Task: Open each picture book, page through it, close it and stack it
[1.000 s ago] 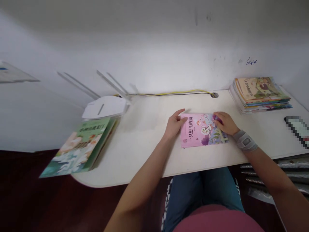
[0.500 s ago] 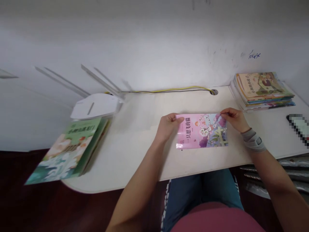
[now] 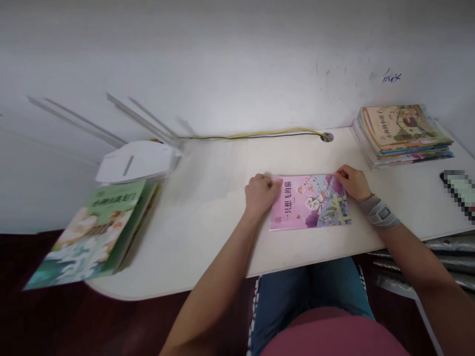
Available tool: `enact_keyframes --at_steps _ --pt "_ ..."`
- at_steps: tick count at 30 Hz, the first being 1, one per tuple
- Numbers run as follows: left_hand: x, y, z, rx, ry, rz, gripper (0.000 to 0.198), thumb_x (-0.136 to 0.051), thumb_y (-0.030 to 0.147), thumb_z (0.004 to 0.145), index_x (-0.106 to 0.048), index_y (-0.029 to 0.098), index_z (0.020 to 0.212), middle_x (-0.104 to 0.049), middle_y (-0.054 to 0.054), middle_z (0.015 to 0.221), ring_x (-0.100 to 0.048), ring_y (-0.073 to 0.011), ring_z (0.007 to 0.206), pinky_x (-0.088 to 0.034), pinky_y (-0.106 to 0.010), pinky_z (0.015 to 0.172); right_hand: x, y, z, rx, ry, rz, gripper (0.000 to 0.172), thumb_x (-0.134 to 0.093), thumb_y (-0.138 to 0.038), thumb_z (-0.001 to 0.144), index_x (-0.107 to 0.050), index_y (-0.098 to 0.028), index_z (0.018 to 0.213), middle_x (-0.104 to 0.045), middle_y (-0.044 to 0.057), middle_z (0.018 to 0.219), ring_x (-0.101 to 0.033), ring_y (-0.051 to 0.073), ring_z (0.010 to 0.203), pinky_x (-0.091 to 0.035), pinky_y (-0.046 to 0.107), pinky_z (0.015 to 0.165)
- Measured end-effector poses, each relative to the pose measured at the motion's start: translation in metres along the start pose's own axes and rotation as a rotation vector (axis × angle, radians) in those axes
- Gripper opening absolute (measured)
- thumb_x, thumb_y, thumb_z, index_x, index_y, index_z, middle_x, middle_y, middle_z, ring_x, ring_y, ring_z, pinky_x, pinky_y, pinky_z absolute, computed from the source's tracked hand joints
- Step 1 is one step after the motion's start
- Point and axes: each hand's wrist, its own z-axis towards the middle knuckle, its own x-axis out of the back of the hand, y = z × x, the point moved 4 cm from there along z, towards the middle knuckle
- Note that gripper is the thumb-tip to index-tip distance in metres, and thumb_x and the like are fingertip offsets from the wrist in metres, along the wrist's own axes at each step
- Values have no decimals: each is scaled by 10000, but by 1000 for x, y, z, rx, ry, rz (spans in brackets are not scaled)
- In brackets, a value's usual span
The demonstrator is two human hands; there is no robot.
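A thin pink picture book (image 3: pixel 300 212), its cover showing Chinese characters and a white cat, is in front of me over the white desk (image 3: pixel 208 212). My left hand (image 3: pixel 261 192) is closed, pinching the book's far left corner between thumb and fingers. At the far right corner, my right hand (image 3: pixel 353 182) pinches the edge, with a grey band on its wrist. The cover lies nearly flat, close to the desk surface; I cannot tell whether it rests fully on it.
Several picture books form a stack (image 3: pixel 406 133) at the back right. Green-covered books (image 3: pixel 100 227) overhang the desk's left end, beside a white router-like device (image 3: pixel 135 160). Yellow and black cables (image 3: pixel 260 133) run along the wall into a hole. A partly blurred phone (image 3: pixel 460 193) lies far right.
Both hands still grip the pink book, which looks slightly lower and flatter. The view has shifted a little, so the left-hand books and device appear farther left.
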Motion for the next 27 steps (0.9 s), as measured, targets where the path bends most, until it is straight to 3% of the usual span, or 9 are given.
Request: enact_keyframes --at_steps 5,11,17,23,27 --pt "-2 4 -1 0 6 181 354 -493 445 829 -597 192 605 -608 -137 922 -545 -302 956 -451 -463 857 -6 2 -1 -51 -56 -248 288 -437 -413 904 -661 -232 923 -712 39 825 -626 197 718 -372 280 611" --pt "-3 -2 0 1 24 173 401 -525 493 822 -615 193 1072 -591 -147 1093 -550 -310 1039 -445 -455 889 -1 -3 -5 -94 -100 -371 309 -418 -448 927 -640 -239 971 -724 47 889 -646 211 779 -343 272 586" --pt "-3 -1 2 1 -3 151 337 -542 474 808 -642 195 968 -594 -146 1079 -552 -310 1056 -439 -444 904 -2 -10 -9 -79 -109 -434 297 -394 -404 951 -622 -216 979 -716 70 926 -649 207 799 -341 273 586" --pt "-5 3 -1 66 -24 -185 275 -542 372 792 -570 194 1000 -642 -71 910 -614 -221 826 -488 -360 741 -7 -15 -10 -45 -115 -504 316 -346 -378 970 -594 -194 1039 -700 102 938 -650 216 839 -366 277 605" --pt "-4 -1 -16 92 -38 -465 532 -565 441 799 -446 193 1253 -652 -82 958 -634 -193 781 -495 -329 692 -6 -15 -11 -37 -107 -495 306 -337 -368 975 -585 -202 1048 -699 101 961 -649 205 857 -376 270 621"
